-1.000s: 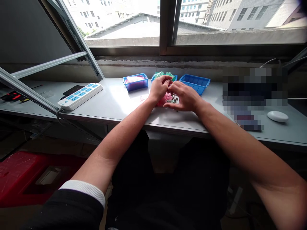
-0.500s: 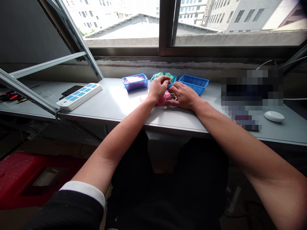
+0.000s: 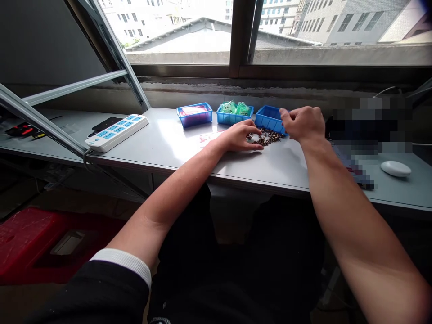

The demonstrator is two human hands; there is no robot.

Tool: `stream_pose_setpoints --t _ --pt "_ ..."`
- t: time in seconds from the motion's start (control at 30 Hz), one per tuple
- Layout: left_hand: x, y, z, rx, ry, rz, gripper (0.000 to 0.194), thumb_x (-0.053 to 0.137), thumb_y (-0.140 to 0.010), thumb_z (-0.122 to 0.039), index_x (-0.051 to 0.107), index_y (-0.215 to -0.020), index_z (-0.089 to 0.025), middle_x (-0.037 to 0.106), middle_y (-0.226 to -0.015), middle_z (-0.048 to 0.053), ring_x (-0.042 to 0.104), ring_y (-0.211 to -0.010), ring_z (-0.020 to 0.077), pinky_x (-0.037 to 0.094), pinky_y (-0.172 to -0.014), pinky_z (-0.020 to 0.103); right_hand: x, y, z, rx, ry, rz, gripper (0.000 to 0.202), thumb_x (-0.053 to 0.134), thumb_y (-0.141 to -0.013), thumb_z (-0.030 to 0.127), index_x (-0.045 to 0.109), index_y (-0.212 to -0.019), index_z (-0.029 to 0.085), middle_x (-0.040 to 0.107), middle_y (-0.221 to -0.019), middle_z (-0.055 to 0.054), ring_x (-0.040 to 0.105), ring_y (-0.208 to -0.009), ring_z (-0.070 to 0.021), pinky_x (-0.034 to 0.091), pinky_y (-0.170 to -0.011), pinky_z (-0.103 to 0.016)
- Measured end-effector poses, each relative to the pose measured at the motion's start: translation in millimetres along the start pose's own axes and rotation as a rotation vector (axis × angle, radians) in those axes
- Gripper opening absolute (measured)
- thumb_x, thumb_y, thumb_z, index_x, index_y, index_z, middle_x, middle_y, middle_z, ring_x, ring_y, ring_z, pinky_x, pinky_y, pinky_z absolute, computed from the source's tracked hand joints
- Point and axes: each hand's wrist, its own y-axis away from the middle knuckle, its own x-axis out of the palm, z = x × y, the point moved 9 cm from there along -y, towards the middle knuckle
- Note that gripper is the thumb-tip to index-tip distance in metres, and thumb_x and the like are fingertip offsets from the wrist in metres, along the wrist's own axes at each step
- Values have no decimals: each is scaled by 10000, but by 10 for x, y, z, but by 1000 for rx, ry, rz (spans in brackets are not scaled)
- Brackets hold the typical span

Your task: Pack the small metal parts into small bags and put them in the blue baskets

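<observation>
A loose pile of small dark bronze metal pieces (image 3: 270, 136), too small to name, lies on the white desk. My left hand (image 3: 240, 136) rests at its left side, thumb and fingers apart, curving around the near part of the pile. My right hand (image 3: 305, 123) is closed, knuckles up, at the right end of a blue plastic bin (image 3: 268, 119). It covers that end of the bin, and what its fingers hold is hidden. Left of this bin stands a blue bin with green packets (image 3: 235, 108). A third blue bin (image 3: 195, 119) holds pinkish packets.
A white power strip (image 3: 118, 132) lies on the left of the desk beside a metal frame (image 3: 79, 144). To the right are a blurred-out area and a white mouse (image 3: 395, 168). Faint pink bits (image 3: 206, 138) show left of my left hand. The window stands behind.
My right hand has moved right, from the pile to the right bin, and closed. My left hand has lowered and spread. More metal pieces show; the pink plastic between my hands is out of sight.
</observation>
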Motion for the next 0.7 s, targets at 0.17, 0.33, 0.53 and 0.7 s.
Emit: stream_pose_setpoints --t 0.17,0.33,0.53,0.7 --pt "13 26 92 -64 -50 66 683 1156 -868 -559 1000 -1457 -251 891 -1391 168 856 -1289 397 675 -1220 507 111 21 25 72 134 91 685 791 -1137 783 688 -665 297 599 -617 -140 827 -953 -494 700 -1044 -751" --pt "-2 29 94 -75 -31 60 662 1169 -880 -526 1003 -1450 -232 898 -1444 178 860 -1276 386 676 -1237 493 225 49 88 125 252 152 620 884 -1088 701 728 -695 247 798 -859 -279 884 -1069 -640 705 -1014 -885" --pt "-35 28 -5 -72 -58 90 517 1126 -983 -383 993 -1435 -171 888 -1457 189 847 -1250 336 668 -1219 445 217 224 354 203 402 375 468 731 -1234 442 956 -1332 43 877 -1397 -424 854 -1421 -638 721 -1174 -715" --pt "-27 -15 38 -63 -73 82 451 1114 -991 -290 986 -1407 -170 891 -1419 173 845 -1198 308 665 -1133 409 232 317 599 155 357 440 528 617 -1269 371 939 -1424 -18 881 -1490 -415 838 -1476 -645 693 -1219 -681"
